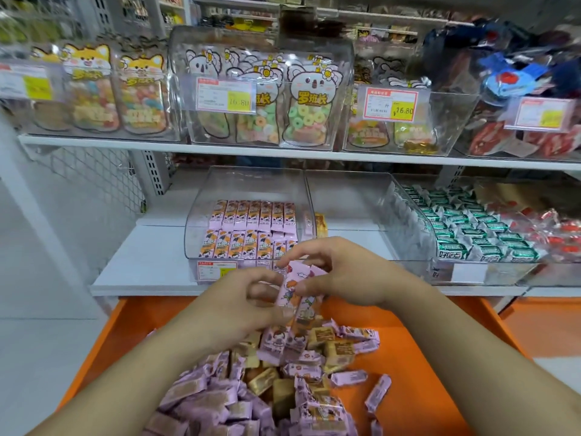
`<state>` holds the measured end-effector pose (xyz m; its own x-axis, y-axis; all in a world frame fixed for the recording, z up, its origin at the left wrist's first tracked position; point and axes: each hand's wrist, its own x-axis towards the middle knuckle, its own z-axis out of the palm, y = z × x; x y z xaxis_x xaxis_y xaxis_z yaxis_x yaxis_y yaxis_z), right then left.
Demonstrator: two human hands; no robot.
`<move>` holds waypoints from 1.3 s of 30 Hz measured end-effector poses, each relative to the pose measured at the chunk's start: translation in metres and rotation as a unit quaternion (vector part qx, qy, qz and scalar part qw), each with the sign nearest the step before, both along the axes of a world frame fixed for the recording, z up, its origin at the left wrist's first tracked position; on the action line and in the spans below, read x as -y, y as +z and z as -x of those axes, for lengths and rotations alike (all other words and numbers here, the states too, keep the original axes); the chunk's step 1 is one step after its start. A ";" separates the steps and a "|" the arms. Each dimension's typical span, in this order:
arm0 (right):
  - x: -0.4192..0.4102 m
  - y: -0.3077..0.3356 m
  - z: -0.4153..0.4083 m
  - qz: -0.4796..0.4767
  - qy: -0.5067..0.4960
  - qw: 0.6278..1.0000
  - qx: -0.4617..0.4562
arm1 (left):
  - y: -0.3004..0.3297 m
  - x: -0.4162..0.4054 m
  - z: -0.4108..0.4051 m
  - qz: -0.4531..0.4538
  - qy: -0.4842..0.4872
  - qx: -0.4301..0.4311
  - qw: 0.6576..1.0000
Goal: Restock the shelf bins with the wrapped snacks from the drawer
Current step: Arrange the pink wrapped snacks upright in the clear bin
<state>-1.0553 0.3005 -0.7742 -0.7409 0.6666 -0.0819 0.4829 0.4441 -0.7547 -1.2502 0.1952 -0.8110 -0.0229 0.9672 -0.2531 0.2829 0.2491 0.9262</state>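
Both hands curled round small stack of pink wrapped snacks [298,294] above drawer [408,341]: left hand [248,305], right hand [342,272]. Square stack, labels fwd, then set upright in clear bin [248,215] at 12 o'clock w/ existing rows.

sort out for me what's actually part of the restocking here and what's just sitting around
In the job:
left hand and right hand, both holding pink wrapped snacks
loose snack pile in orange drawer
clear bin with matching rows

Just around:
koala gummy bags
fox gummy bags
green wrapped snacks
price tags
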 end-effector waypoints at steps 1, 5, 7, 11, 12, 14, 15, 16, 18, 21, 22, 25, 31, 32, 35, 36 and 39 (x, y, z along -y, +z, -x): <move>0.000 -0.002 0.001 0.001 -0.007 1.000 0.002 | 0.000 -0.001 0.000 -0.005 0.005 -0.006 1.000; -0.002 -0.009 0.005 0.020 -0.080 0.996 -0.042 | -0.004 -0.008 0.003 -0.008 0.039 0.021 0.999; -0.004 -0.012 0.008 0.031 -0.116 0.990 -0.077 | -0.004 -0.014 0.003 -0.022 0.055 0.015 0.998; -0.014 -0.015 0.010 0.050 -0.120 0.986 -0.109 | -0.001 -0.023 0.003 -0.097 0.073 -0.042 0.992; -0.016 -0.015 0.009 0.045 -0.115 0.986 -0.112 | -0.001 -0.026 0.003 -0.114 0.070 -0.044 0.990; -0.022 -0.015 0.011 0.016 -0.116 0.986 -0.118 | 0.001 -0.037 0.005 -0.132 0.059 -0.044 0.988; -0.026 -0.016 0.014 0.003 -0.120 0.985 -0.126 | 0.001 -0.043 0.005 -0.140 0.055 -0.045 0.988; -0.030 -0.016 0.016 -0.005 -0.126 0.982 -0.141 | 0.002 -0.051 0.007 -0.149 0.057 -0.041 0.986; -0.045 -0.016 0.021 -0.031 -0.143 0.974 -0.171 | 0.007 -0.069 0.010 -0.168 0.074 -0.036 0.982; -0.074 -0.009 0.027 -0.085 -0.179 0.960 -0.198 | 0.015 -0.101 0.020 -0.203 0.093 -0.048 0.974; -0.083 -0.006 0.028 -0.097 -0.188 0.955 -0.206 | 0.017 -0.111 0.026 -0.209 0.093 -0.060 0.971; -0.105 -0.010 0.031 -0.117 -0.209 0.950 -0.200 | 0.012 -0.140 0.040 -0.207 0.094 -0.111 0.967; -0.122 -0.039 0.049 -0.114 -0.204 0.966 -0.113 | -0.035 -0.166 0.045 -0.135 0.036 -0.166 0.976; -0.123 -0.041 0.049 -0.130 -0.197 0.968 -0.088 | -0.041 -0.167 0.047 -0.127 0.030 -0.196 0.972; -0.126 -0.046 0.050 -0.156 -0.184 0.970 -0.018 | -0.047 -0.169 0.049 -0.102 0.006 -0.267 0.958; -0.126 -0.047 0.050 -0.158 -0.184 0.970 -0.002 | -0.048 -0.171 0.051 -0.086 -0.004 -0.284 0.955; -0.129 -0.054 0.055 -0.234 -0.155 0.956 0.091 | -0.049 -0.178 0.054 -0.054 -0.036 -0.389 0.919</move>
